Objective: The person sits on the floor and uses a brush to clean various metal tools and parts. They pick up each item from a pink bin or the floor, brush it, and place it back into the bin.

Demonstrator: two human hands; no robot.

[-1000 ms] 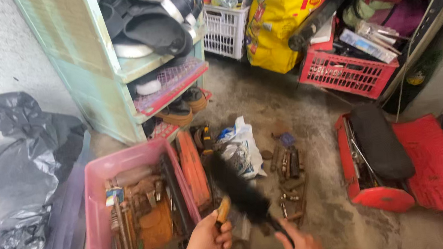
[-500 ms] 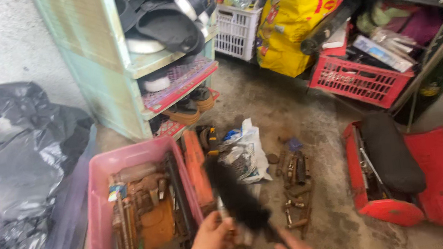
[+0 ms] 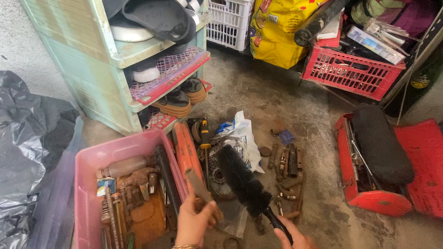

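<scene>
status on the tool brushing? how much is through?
Looks done: rusty tools lie in the pink plastic bin. In hand: left hand holds a flat rusty metal piece; right hand holds a black bristle brush by its handle. Left: a scatter of rusty parts on the concrete floor. Which are cleaned, I cannot tell.

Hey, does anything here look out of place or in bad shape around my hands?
Yes. Rusty metal parts lie scattered loose on the concrete floor instead of in the pink bin, whose tools also look rusted. Your left hand grips a small flat piece; your right hand holds a black brush.
</scene>
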